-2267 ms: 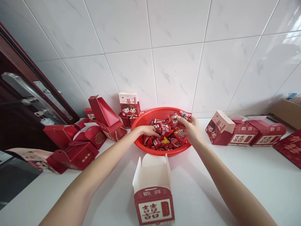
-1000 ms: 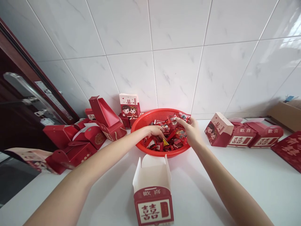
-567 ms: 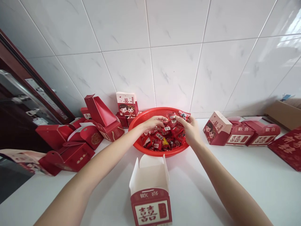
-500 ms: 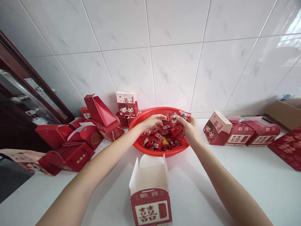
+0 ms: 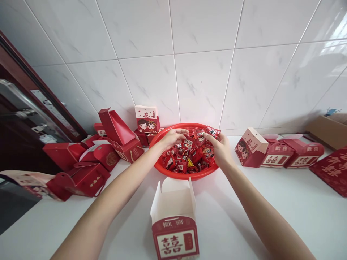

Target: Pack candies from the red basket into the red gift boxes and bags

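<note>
A red plastic basket [image 5: 184, 177] holds a heap of small wrapped candies [image 5: 181, 166], mostly red with one yellow wrapper. Over its left side reaches my left hand [image 5: 175, 139], fingers stretched out and slightly bent, with nothing visible in them. At the right rim my right hand [image 5: 221, 146] grips red candy packets [image 5: 213, 131] between thumb and fingers; one sticks out above the thumb, another to its left. In front of the basket stands an open red gift box [image 5: 175, 242] with white inner flaps raised and a double-happiness character on its front.
Several red gift boxes [image 5: 86, 178] crowd the table's left. A pink-and-red box [image 5: 147, 121] stands behind the basket. More boxes [image 5: 275, 157] line the right, near a cardboard carton [image 5: 325, 130] and a red bag [image 5: 332, 171]. A tiled wall [image 5: 203, 86] closes the back.
My left hand has drawn slightly left, away from the packets by my right hand. My right hand keeps its grip almost in place. The view has shifted a little.
</note>
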Tool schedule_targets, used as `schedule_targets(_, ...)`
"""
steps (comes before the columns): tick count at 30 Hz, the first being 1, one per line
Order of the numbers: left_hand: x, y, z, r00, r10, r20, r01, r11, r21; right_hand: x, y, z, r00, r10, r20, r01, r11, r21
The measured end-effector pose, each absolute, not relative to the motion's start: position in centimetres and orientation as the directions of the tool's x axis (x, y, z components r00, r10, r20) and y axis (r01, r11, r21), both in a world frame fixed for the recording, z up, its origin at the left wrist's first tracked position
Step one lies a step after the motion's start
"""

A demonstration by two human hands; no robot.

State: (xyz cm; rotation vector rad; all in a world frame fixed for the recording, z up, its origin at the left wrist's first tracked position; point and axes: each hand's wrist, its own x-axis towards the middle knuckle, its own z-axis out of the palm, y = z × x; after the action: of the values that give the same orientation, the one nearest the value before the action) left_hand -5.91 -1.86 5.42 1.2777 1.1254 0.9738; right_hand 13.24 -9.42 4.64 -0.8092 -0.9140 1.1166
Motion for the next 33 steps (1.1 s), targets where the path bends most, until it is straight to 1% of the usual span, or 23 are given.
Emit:
schedule_targets(7,-6.1,-1.6,5.3,0.213,0.972,-0.098,0.069,0.085,0.994,13.2,-9.4,4.6,0.183,0.965,0.19,-0.394,0.249,-0.885)
schedule_targets(13,-6.1,-1.7,5.3,0.258,0.965,-0.052,0.123,0.02,0.992,13.3,-9.2,4.3,0.184,0.964,0.193,-0.369,0.25,-0.895)
schedule_targets(15,-6.1,-1.7,5.2,0.238,0.971,-0.032,0.173,-0.009,0.985,13.3,-9.2,4.3,0.188,0.962,0.198,-0.365,0.256,-0.895)
schedule_targets(17,-6.1,-1.6,4.9,0.16,0.987,0.022,0.348,-0.078,0.934,13.3,-9.2,4.3,0.19,0.962,0.196,-0.36,0.254,-0.898)
schedule_targets(19,-6.3,-1.5,4.7,0.073,0.992,0.102,0.55,-0.126,0.826,13.3,-9.3,4.4,0.187,0.963,0.193,-0.359,0.25,-0.899)
schedule_targets(20,-6.4,-1.5,4.7,0.045,0.989,0.139,0.621,-0.136,0.772,13.3,-9.3,4.5,0.187,0.964,0.192,-0.361,0.249,-0.899)
schedule_targets(22,-6.5,-1.5,4.7,0.03,0.982,0.185,0.697,-0.153,0.701,13.3,-9.4,4.6,0.189,0.963,0.193,-0.366,0.251,-0.896)
schedule_targets(24,-6.5,-1.7,4.8,0.051,0.98,0.195,0.753,-0.166,0.637,13.3,-9.4,4.6,0.193,0.962,0.194,-0.369,0.254,-0.894)
schedule_targets(27,-6.3,-2.0,4.8,0.133,0.982,0.131,0.822,-0.183,0.538,13.3,-9.4,4.6,0.195,0.96,0.2,-0.379,0.262,-0.888)
schedule_targets(33,-6.3,-2.5,4.2,0.266,0.963,-0.029,0.854,-0.222,0.472,13.3,-9.4,4.5,0.19,0.962,0.198,-0.386,0.258,-0.886)
